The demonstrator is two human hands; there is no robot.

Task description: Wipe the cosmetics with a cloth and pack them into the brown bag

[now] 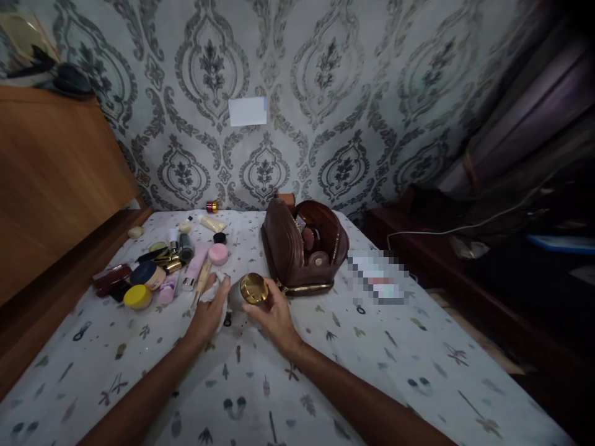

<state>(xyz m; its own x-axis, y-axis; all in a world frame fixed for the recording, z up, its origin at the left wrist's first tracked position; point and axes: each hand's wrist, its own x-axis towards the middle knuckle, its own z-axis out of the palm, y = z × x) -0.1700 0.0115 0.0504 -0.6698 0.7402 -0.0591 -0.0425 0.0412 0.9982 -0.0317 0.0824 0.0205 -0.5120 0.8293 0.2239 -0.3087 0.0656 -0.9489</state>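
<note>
My right hand (274, 316) is closed round a jar with a shiny gold lid (254, 288), tilted above the patterned cloth. Just left of the jar, my left hand (209, 313) holds a crumpled white tissue (219, 298) between its fingers. Behind and to the right of the jar stands an open brown cosmetic bag (297, 254) with several items inside. Near my left hand lie a pink round jar (218, 253), a pink tube (197, 260) and a slim beige tube (203, 280).
Several cosmetics lie at the left, among them a yellow-lidded jar (137, 297) and a dark blue lid (147, 275). A red and gold jar (212, 207) stands by the wall. A wooden cabinet (56, 186) borders the left side.
</note>
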